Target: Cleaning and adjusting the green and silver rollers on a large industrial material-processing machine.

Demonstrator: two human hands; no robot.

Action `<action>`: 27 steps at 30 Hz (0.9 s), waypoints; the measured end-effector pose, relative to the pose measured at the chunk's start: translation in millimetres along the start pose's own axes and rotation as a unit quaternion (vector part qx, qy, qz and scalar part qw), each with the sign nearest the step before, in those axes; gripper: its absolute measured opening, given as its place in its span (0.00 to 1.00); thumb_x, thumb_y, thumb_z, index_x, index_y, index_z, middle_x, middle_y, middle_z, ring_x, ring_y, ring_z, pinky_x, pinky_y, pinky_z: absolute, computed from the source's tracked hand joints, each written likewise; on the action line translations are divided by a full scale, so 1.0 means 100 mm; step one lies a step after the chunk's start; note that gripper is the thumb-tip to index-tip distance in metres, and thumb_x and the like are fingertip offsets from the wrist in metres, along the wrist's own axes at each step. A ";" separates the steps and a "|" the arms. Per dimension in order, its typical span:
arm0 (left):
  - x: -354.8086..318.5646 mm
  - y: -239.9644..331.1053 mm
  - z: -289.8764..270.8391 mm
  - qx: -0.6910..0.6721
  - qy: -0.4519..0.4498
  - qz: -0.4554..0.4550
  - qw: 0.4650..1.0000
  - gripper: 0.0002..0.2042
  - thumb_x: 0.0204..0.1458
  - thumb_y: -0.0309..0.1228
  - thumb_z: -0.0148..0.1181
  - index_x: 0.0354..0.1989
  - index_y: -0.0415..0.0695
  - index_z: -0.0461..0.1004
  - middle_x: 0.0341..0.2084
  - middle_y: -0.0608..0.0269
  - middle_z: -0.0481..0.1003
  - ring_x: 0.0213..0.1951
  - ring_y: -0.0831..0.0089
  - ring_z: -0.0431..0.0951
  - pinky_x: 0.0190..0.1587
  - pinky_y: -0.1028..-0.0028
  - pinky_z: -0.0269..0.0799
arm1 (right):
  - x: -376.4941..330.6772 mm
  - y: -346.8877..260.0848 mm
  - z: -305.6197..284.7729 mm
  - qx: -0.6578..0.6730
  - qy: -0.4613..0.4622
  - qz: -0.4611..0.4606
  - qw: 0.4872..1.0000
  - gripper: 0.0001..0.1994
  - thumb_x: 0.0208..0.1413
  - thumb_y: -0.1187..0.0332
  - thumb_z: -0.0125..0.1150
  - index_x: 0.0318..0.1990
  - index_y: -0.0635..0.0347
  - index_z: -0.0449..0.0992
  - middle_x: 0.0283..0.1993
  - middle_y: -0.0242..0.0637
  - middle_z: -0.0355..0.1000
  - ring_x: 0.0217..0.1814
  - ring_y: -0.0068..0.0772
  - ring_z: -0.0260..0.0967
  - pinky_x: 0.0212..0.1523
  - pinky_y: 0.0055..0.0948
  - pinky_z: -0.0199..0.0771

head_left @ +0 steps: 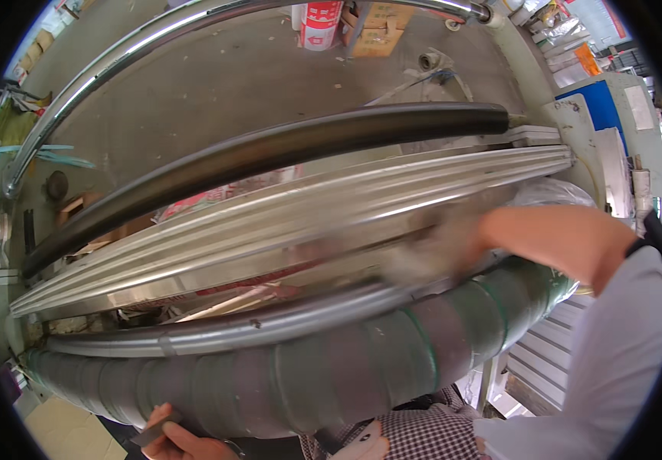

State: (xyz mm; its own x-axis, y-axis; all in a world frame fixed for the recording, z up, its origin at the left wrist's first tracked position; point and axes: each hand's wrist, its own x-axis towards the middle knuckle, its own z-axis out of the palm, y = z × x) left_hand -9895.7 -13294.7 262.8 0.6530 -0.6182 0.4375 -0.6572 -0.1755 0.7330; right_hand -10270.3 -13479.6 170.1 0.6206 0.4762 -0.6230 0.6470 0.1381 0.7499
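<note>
Big tape-wrapped roller (308, 376) lying straight across the view, long axis left to right, low in the frame, close to the body. Grey-green bands wound around it, one after the other, end to end.

Right hand (430, 249) reaching over the top of that roller, up near its right end, into the gap between it and the flat metal bar (285, 222) behind. Blurred, so can't tell if fingers are spread or pinching anything; looks pressed down against the metal, but not sure. Forearm coming in from the right side, light sleeve pushed back.

Left hand (177, 437) down at the bottom edge, under the roller toward its left half, fingers curled around a small dark flat thing (154, 431), maybe a blade or scraper, hard to say. Just below the roller, touching or nearly.

So both hands close to the roller, right one above it, left one beneath, well apart along its length.

Further back: thinner steel tube (254, 326) hugging the roller's top edge, then a black rubber roller (269, 153), then a curved shiny rail (116, 57). Concrete floor (216, 84) beyond, a cardboard box (377, 31) at the top.
</note>
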 end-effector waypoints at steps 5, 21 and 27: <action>0.03 0.12 0.17 -0.003 0.002 0.083 0.997 0.09 0.53 0.28 0.55 0.28 0.35 0.63 0.23 0.52 0.75 0.22 0.69 0.72 0.27 0.74 0.70 | -0.86 0.37 -0.23 0.220 -0.026 -0.142 0.965 0.13 0.54 0.66 0.50 0.42 0.67 0.66 0.41 0.43 0.64 0.43 0.42 0.67 0.37 0.41 0.70; 0.27 -0.04 -0.14 -0.226 -0.083 0.061 0.969 0.11 0.56 0.33 0.53 0.30 0.37 0.62 0.24 0.51 0.71 0.25 0.65 0.72 0.30 0.68 0.73 | 2.55 2.92 1.65 0.940 0.068 0.294 0.158 0.23 0.63 0.57 0.24 0.58 0.56 0.60 0.66 0.43 0.55 0.67 0.40 0.55 0.64 0.44 0.51; 1.00 -0.49 -0.66 -0.215 -0.052 0.047 0.974 0.11 0.57 0.34 0.53 0.31 0.39 0.64 0.26 0.53 0.72 0.27 0.70 0.70 0.34 0.76 0.66 | 2.35 3.05 1.67 0.938 -0.011 0.333 0.093 0.29 0.62 0.48 0.22 0.55 0.54 0.67 0.63 0.40 0.61 0.67 0.37 0.56 0.65 0.42 0.48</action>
State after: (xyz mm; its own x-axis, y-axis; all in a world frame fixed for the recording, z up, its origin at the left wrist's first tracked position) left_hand -9773.0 -13297.3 305.4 0.5419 -0.6940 0.4740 -0.4793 0.2080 0.8526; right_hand -9852.9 -13470.8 215.0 0.7873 -0.1679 -0.5932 -0.6127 -0.3206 -0.7224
